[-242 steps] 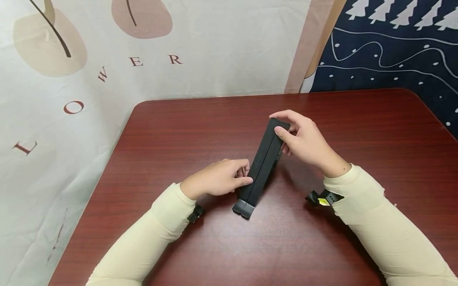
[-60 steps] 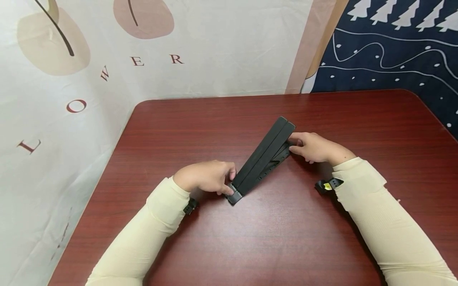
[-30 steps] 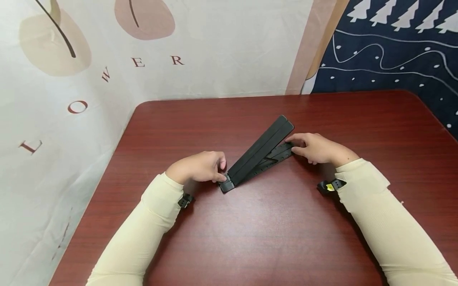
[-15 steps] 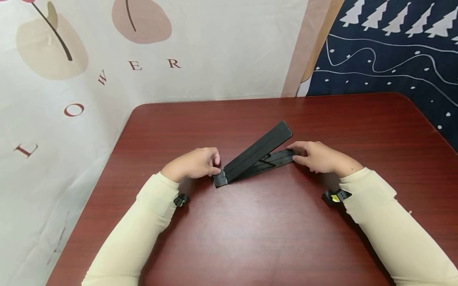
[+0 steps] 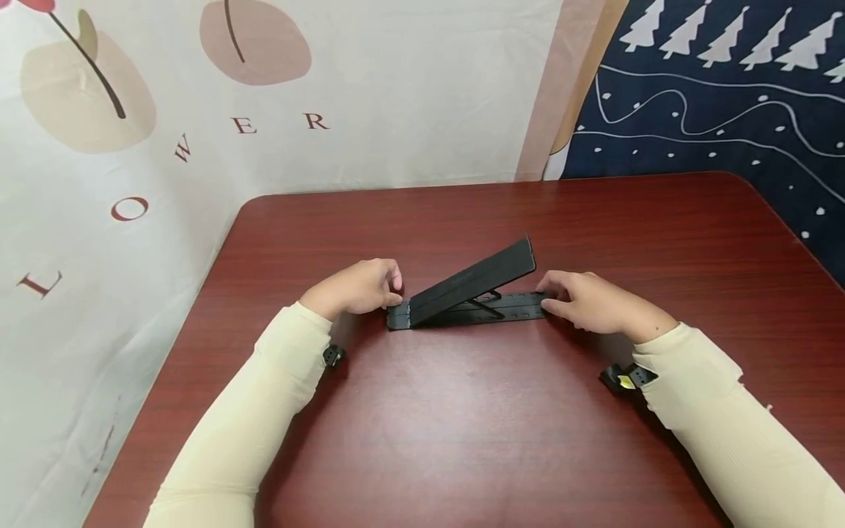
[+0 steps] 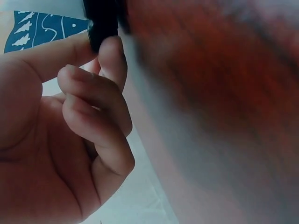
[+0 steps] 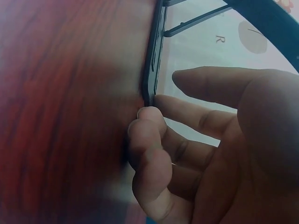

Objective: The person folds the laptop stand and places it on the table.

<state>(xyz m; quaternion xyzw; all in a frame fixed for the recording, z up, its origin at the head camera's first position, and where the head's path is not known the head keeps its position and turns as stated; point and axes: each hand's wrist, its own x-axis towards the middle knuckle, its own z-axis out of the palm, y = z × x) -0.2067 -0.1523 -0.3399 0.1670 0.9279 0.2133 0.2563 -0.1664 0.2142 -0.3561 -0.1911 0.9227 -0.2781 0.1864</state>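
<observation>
A black folding laptop stand [image 5: 472,282], its two halves folded side by side, lies lengthwise across the table. Its upper arm slants up to the right, propped over the flat base [image 5: 521,308] by thin struts [image 5: 488,309]. My left hand [image 5: 356,286] pinches the hinged left end between thumb and index finger; in the left wrist view the other fingers [image 6: 100,121] curl below the black end [image 6: 100,23]. My right hand [image 5: 590,302] holds the right end of the base. The right wrist view shows fingertips [image 7: 152,114] against that end, the thumb [image 7: 201,81] a little above it.
The reddish-brown wooden table [image 5: 449,433] spreads around the stand. A pale printed cloth [image 5: 409,95] hangs behind and to the left, a dark blue tree-patterned cloth [image 5: 693,132] at the back right. Each wrist carries a black strap-mounted camera [image 5: 627,378].
The stand has turned clockwise from steeply slanted to nearly level across the table, and its arm has opened away from the base. My left hand slid to the hinged end; my right moved to the base end.
</observation>
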